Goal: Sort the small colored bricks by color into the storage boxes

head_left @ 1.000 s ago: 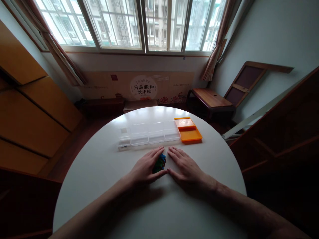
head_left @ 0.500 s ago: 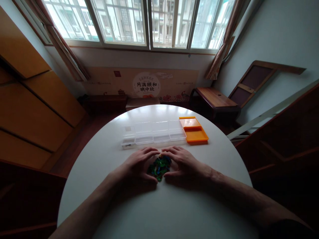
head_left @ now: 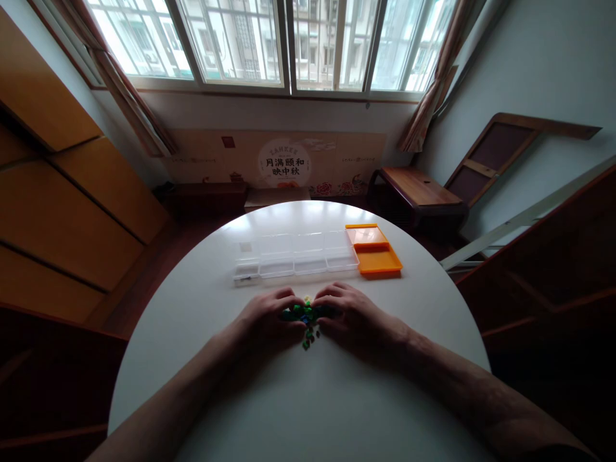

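Observation:
A heap of small green and blue pieces point(head_left: 307, 310), with a few yellowish ones at its far side, lies between my hands on the white round table point(head_left: 308, 404). Their exact kind is too small to make out. My left hand point(head_left: 264, 314) curls its thumb and fingers around the left part of the heap. From the other side my right hand point(head_left: 352, 313) closes on the right part, its fingertips near those of the left. Several loose pieces point(head_left: 308, 340) lie on the table just below the thumbs. What sits deep inside each grip is hidden.
Beyond my hands stands a clear plastic compartment box point(head_left: 278, 272). An orange two-part tray point(head_left: 380, 260) adjoins its right end. Past the table are a low wooden stand point(head_left: 418, 187), a printed panel point(head_left: 332, 160) and a barred window. Orange-brown cabinets point(head_left: 58, 212) stand at left.
Both hands have closed inward from a wide cupped ring, squeezing the heap narrower between the fingers. Several pieces now lie separate below the thumbs. The box and tray stay in place.

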`<action>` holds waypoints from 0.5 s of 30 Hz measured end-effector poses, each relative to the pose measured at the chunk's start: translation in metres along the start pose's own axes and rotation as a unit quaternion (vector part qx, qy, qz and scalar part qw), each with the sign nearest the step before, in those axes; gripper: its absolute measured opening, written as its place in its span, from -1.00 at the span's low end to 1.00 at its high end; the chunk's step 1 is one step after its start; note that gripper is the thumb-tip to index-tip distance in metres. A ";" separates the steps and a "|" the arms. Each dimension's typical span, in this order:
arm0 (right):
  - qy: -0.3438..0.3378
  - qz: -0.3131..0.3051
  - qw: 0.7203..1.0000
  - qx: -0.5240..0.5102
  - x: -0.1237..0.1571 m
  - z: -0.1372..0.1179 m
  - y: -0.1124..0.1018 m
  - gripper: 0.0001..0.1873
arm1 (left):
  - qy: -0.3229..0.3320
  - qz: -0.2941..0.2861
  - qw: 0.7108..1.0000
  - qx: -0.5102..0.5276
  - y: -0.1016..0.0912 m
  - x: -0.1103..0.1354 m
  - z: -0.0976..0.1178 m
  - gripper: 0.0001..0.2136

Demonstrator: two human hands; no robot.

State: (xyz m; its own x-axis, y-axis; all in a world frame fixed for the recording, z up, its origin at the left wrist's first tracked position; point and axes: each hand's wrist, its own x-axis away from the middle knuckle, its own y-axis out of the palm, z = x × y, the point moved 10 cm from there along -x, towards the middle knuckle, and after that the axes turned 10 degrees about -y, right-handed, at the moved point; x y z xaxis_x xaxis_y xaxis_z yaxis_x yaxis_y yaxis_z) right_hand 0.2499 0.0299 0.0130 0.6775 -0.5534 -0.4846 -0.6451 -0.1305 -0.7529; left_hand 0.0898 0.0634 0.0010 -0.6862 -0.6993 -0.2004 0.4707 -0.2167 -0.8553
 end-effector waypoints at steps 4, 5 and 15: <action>0.009 0.013 1.000 -0.016 0.000 0.001 -0.003 -0.73 | 0.003 0.014 1.000 0.019 -0.004 -0.002 0.003 -0.72; 0.014 0.017 1.000 -0.017 0.000 0.002 -0.004 -0.72 | 0.002 0.017 1.000 0.020 -0.005 -0.003 0.004 -0.73; 0.035 0.034 0.999 -0.011 0.003 0.008 -0.006 -0.66 | 0.011 0.046 0.997 0.057 -0.011 -0.005 0.009 -0.82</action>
State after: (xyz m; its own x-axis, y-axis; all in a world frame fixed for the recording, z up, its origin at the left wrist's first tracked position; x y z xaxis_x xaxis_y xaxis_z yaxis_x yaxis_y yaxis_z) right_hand 0.2582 0.0353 0.0128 0.6066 -0.6177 -0.5006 -0.6963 -0.1089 -0.7094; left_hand 0.0928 0.0626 0.0162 -0.6480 -0.7051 -0.2878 0.5915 -0.2279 -0.7734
